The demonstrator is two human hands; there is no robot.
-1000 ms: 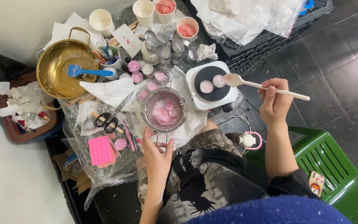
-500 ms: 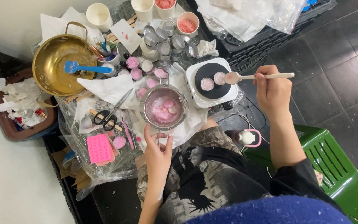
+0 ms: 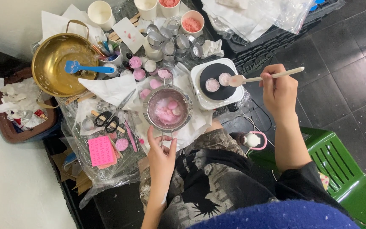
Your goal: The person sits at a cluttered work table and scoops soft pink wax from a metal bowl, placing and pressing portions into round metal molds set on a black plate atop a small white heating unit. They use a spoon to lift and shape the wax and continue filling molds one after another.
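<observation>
The right hand (image 3: 279, 91) is closed around the handle of a long pale wooden spoon (image 3: 262, 78), whose bowl, coated in pinkish-white paste, hovers at the edge of a round black hotplate set in a white square casing (image 3: 200, 76) where 2 small round tins of pale pink filling (image 3: 218, 82) sit. The left hand (image 3: 161, 154) pinches the handle of a shiny round metal sieve (image 3: 167, 108) holding fluffy pink-and-white lumps, over crumpled white paper. To the left lie black-handled scissors (image 3: 109, 121), a dimpled pink silicone mould (image 3: 101, 150) and a brass bowl (image 3: 51, 55) with a blue spatula (image 3: 85, 68).
</observation>
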